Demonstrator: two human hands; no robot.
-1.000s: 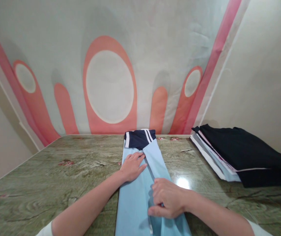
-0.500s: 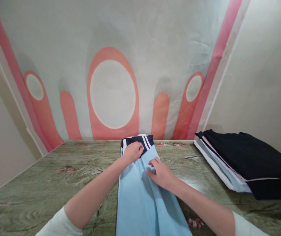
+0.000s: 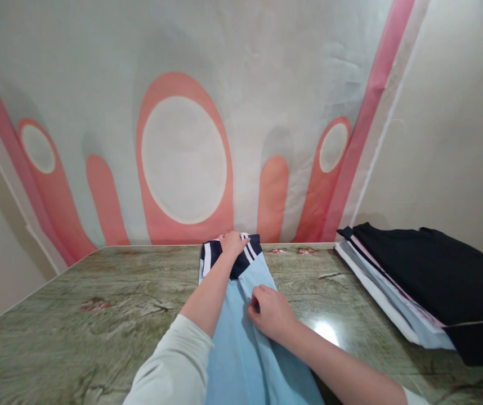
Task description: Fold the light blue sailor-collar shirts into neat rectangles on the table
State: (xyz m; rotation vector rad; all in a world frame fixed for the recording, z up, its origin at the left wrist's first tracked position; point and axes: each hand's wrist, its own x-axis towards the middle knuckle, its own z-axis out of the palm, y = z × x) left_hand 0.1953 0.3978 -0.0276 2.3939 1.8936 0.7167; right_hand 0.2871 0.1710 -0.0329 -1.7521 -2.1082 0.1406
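Note:
A long folded light blue garment [image 3: 228, 337] lies lengthwise on the table, with a navy, white-striped collar or band [image 3: 241, 267] at its far end. My left hand [image 3: 233, 245] rests on that navy end, thumb spread to the right and fingers reaching over the far edge, their tips partly hidden. Nearer to me, my right hand [image 3: 272, 311] is closed at the right-hand fold of the blue cloth, thumb and fingers curled towards each other. Whether cloth is caught between them cannot be seen.
At the right of the wood-patterned table [image 3: 140, 315] lies a stack of folded clothes [image 3: 427, 270], black on top with white, grey and pink layers below. A wall with a pink and orange pattern [image 3: 182, 230] stands directly behind the table's far edge.
My left hand has moved forward to the far edge of the navy end. My right hand has shifted slightly nearer and its fingers have curled in. The view has turned a little.

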